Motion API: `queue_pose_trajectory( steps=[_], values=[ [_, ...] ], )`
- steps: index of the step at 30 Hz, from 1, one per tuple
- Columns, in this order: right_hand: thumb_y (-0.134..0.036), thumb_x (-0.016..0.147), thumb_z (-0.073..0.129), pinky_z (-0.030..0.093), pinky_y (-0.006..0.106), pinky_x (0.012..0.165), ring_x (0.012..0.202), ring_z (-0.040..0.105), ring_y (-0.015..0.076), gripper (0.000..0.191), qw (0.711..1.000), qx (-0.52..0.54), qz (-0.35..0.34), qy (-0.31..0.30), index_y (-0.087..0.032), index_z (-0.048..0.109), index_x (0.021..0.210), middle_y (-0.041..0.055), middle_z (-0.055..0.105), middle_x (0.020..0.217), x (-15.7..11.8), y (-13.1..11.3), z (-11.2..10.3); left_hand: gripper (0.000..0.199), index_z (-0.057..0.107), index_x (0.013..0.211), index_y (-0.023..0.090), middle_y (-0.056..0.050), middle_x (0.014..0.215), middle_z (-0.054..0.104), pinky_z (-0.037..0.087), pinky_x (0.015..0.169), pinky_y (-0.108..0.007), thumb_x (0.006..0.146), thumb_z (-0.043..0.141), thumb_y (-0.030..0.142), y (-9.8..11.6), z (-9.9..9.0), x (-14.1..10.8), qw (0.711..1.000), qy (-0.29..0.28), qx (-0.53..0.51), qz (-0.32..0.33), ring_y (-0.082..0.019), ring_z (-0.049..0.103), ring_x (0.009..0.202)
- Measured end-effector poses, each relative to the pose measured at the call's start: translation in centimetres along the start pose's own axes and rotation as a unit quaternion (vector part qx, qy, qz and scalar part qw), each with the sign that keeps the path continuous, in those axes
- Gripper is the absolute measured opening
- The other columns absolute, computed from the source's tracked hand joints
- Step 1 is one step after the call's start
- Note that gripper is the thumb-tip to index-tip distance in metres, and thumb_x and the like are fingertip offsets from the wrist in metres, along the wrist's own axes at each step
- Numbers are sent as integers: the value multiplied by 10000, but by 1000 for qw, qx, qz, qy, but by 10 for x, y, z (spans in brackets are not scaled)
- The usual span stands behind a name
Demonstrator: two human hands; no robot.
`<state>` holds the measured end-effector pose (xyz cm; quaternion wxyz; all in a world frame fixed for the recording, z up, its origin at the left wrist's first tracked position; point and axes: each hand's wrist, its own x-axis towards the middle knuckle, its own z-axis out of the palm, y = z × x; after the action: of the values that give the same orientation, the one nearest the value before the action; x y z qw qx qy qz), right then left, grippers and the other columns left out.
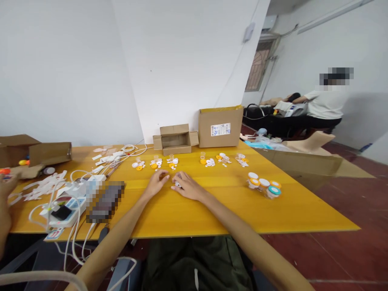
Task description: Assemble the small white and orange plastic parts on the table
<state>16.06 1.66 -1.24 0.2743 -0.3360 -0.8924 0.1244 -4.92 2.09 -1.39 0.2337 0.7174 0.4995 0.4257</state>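
My left hand (pixel 156 184) rests on the yellow table with its fingers loosely curved and apart, holding nothing that I can see. Close beside it, my right hand (pixel 188 186) curls its fingers down over small white plastic parts (pixel 178 184), partly hidden under the palm. Just beyond my hands lie little groups of white rings, orange lids and clear cups, among them an orange lid (pixel 154 166) and a clear cup (pixel 203 154). White pieces (pixel 210 162) lie in another group to the right.
Several lidded clear jars (pixel 264 183) stand at the right. An open small carton (pixel 176 141) and a larger box (pixel 220 127) stand at the back. At left are a power strip (pixel 72 206), cables, a phone (pixel 106 201) and another person's hand (pixel 6 190). A person (pixel 325 101) sits at far right.
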Motion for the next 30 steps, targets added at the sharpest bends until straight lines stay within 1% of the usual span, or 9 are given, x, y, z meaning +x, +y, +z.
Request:
queue_pose_trajectory(
  steps=[5,9,11,13,17,19,23,25,30],
  values=[
    [-362,906,692,484,415,1013,1107,594,236,228,998,33,-39,-21,-269,635,1107,76,581,1167,-2,-7,-2,304,672,1042,201,-74,1101,735,565,924,-392,892,607,458,7,1,-4,999,-9,-46,-11,-231,696,998],
    [-377,868,730,435,439,1085,1287,525,260,309,996,73,-43,-14,-280,623,1141,91,539,1333,-4,-3,-4,332,671,1101,210,-76,1129,732,566,926,-397,915,581,470,14,2,-8,997,-37,-61,2,-231,696,995],
    [-363,884,700,413,440,1107,1372,457,258,247,993,109,-34,1,-277,613,1098,83,532,1355,-5,0,-5,337,673,1114,214,-77,1149,727,558,945,-397,923,577,474,15,3,-9,998,-38,-55,8,-233,686,1028],
    [-339,906,645,401,433,1116,1403,425,244,168,989,147,-18,29,-271,592,1050,74,555,1322,-6,3,-6,347,670,1144,223,-79,1177,718,552,955,-394,930,575,479,17,3,-10,998,-41,-46,15,-235,675,1062],
    [-295,921,530,400,419,1110,1331,493,222,87,973,198,37,111,-262,544,1000,59,592,1282,-3,11,-4,399,616,1285,253,-94,1290,666,522,1016,-408,943,576,454,22,3,-13,995,-66,-20,77,-240,643,1148],
    [-264,905,483,418,412,1087,1254,548,215,84,965,219,64,130,-257,530,975,52,626,1213,-1,17,0,400,593,1326,266,-98,1333,639,475,1084,-423,957,565,416,26,4,-15,990,-78,8,119,-246,606,1223],
    [-245,850,494,460,402,1025,1133,605,219,166,960,223,103,136,-249,547,1007,46,658,1108,1,25,6,363,595,1324,287,-93,1355,615,460,1105,-413,966,547,322,31,4,-20,980,-105,69,153,-244,585,1262],
    [-235,829,512,465,402,1017,1141,598,224,214,964,208,100,135,-249,563,1036,46,656,1120,1,27,8,371,591,1319,285,-92,1346,616,469,1096,-405,949,564,275,31,4,-21,977,-111,94,155,-243,594,1247],
    [-112,721,519,424,430,1083,1180,568,232,415,977,165,79,107,-264,569,1104,36,638,1148,0,28,10,419,558,1332,275,-87,1324,618,465,1099,-408,925,537,177,30,4,-22,975,-115,113,150,-241,592,1238]
  ],
)
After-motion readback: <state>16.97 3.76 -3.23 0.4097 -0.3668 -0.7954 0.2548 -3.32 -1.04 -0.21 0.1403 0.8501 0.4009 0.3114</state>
